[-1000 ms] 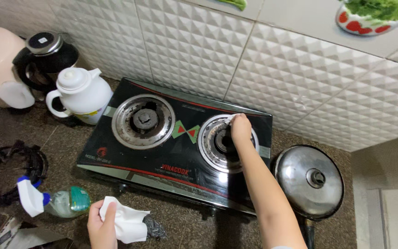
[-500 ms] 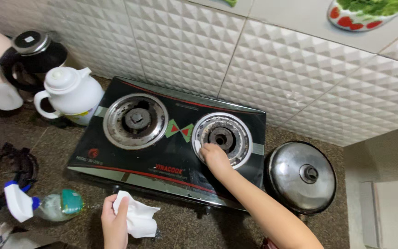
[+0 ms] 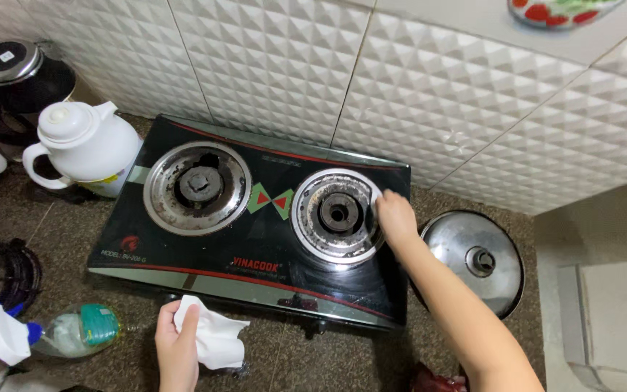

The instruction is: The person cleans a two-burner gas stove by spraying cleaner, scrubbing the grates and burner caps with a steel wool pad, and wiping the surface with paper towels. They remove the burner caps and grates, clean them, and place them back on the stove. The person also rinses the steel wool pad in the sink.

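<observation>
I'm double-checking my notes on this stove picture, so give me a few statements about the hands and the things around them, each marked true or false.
1. The right hand rests on the rim of the right burner. True.
2. The left hand holds a white tissue. True.
3. The metal lid covers the left burner. False: it lies on the counter right of the stove.
4. The spray bottle stands upright. False: it lies on its side.
5. A white jug stands left of the stove. True.
</observation>
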